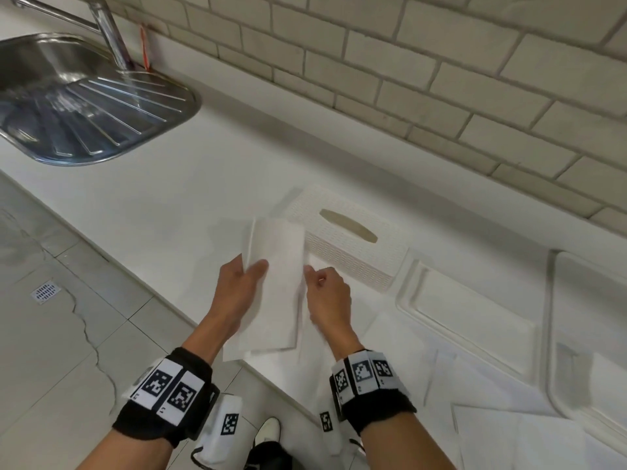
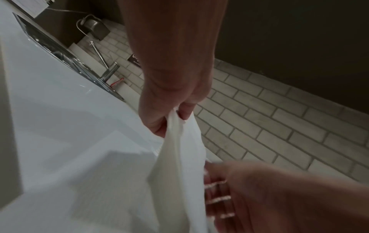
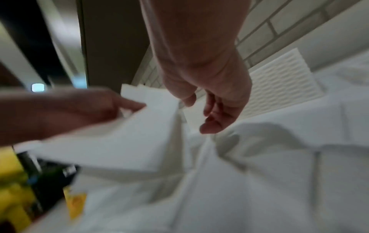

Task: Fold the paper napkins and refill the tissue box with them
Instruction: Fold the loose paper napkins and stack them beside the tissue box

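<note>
The left hand [image 1: 237, 286] pinches a white, folded paper napkin [image 1: 274, 286] between thumb and fingers, holding it up above the front edge of the white desk [image 1: 163, 184]. In the left wrist view the thin sheet hangs from the pinch [image 2: 175, 119] in soft layered folds. The right hand [image 1: 327, 293] sits just beside the napkin's right edge; in the right wrist view its fingers [image 3: 217, 113] are loosely curled and hold nothing, slightly apart from the paper.

Just beyond the napkin stands the white plastic tissue box with a woven-look relief [image 1: 353, 245], rectangular, with an oval slot [image 1: 347, 225] in its top. It rests on the desk near the wall of pale brick-shaped tiles [image 1: 441, 79].

More flat white paper napkins [image 1: 492, 429] lie spread on the desk at the right, below the right wrist, some overlapping. To the left, the desk is bare as far as the stainless steel sink with a ribbed drainer [image 1: 101, 113], well apart from the hands. The desk's front edge runs diagonally under both forearms, with grey floor tiles [image 1: 68, 334] below it.
</note>
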